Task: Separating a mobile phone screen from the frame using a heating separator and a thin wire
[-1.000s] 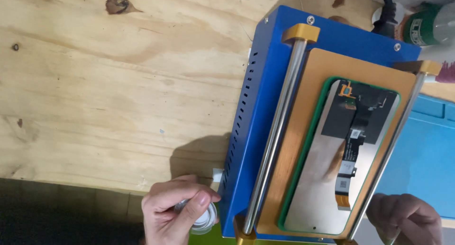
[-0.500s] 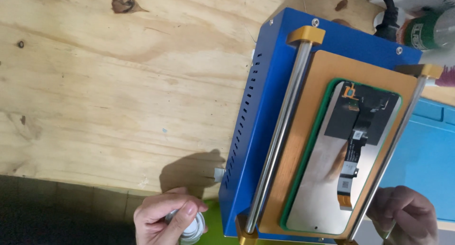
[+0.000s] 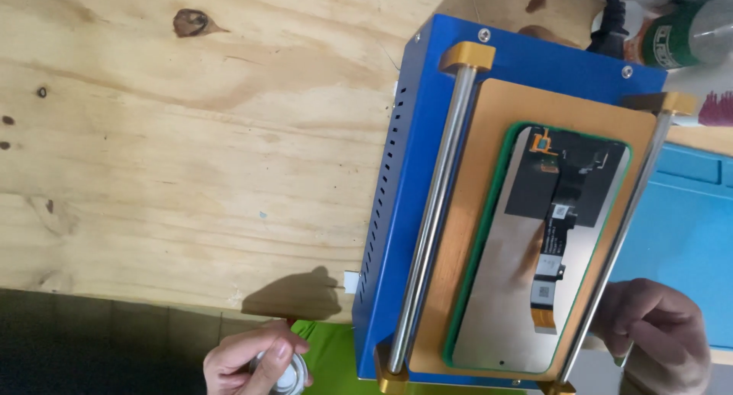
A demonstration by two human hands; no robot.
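Down at the near edge, left hand [image 3: 256, 364] curled tight round a small white bottle [image 3: 289, 380], thumb and fingers closed on it, held just off the counter [image 3: 191, 150] edge over something bright green [image 3: 328, 357]; right hand [image 3: 657, 334] at the near right corner of the blue machine [image 3: 397, 234], fingers folded shut around the near end of the right steel rod [image 3: 622, 227], or pressed on it, hard to tell which.

Between the two hands, phone screen [image 3: 534, 250] lying face down on the orange pad [image 3: 466, 234], ringed by a thin green frame; long way of the screen running from near to far, leaning a little to the right at the far end; near short end just beside the right hand, well apart from the left; so right hand much nearer, screen up and to the left of it; from the left hand, screen off to the right, past the left steel rod [image 3: 435, 212].

Farther off, black cord [image 3: 611, 21] plugged in at the back; clear bottle with green label [image 3: 679, 40] lying behind; blue mat [image 3: 687, 234] off to the right.
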